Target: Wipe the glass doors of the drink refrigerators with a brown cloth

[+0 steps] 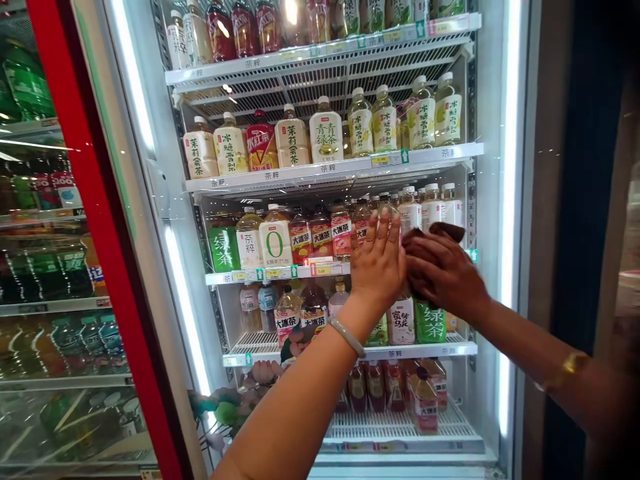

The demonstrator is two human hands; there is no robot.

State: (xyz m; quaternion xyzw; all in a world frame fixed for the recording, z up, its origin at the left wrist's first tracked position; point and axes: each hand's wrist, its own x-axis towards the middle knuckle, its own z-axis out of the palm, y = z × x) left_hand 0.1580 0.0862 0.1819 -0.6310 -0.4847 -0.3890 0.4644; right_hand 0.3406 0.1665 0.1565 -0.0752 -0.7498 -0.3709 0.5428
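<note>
My left hand (379,263) lies flat on the clear glass door (310,190) of a drinks cooler, fingers stretched upward and holding nothing. A pale bangle (347,337) circles that wrist. Just to its right, my right hand (447,270) is wrapped over a dark brown cloth (416,250), which appears pressed to the glass. Part of the cloth is hidden under the fingers, and a flap sticks out above them. A gold-coloured band (573,363) sits on the right forearm. Both hands block some bottles on the shelf behind.
Behind the glass, white wire shelves (330,170) carry rows of bottled teas (276,237). Light strips (185,307) run up both sides. A red-edged frame (95,220) divides off another cooler at left. Pinkish and green reflections (227,413) show low on the glass.
</note>
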